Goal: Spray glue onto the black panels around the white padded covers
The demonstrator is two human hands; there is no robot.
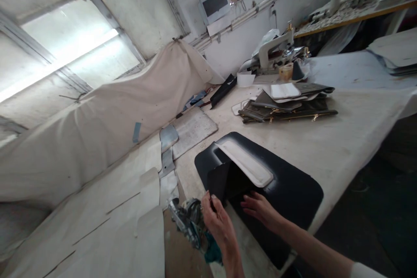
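A large black leather panel [289,191] with rounded corners lies on the worktable in front of me. A white padded strip [246,163] rests across its upper part. My left hand [216,219] pinches the edge of a smaller black folded piece [223,180] that stands up from the panel. My right hand [260,208] lies flat on the black panel beside that piece, fingers stretched out.
A stack of dark and white cut pieces [286,102] sits further back on the table [342,139]. A white sewing machine [276,52] stands behind it. Grey and white templates [192,128] lie to the left, below a draped cloth [97,121]. A metal tool [187,221] rests near my left wrist.
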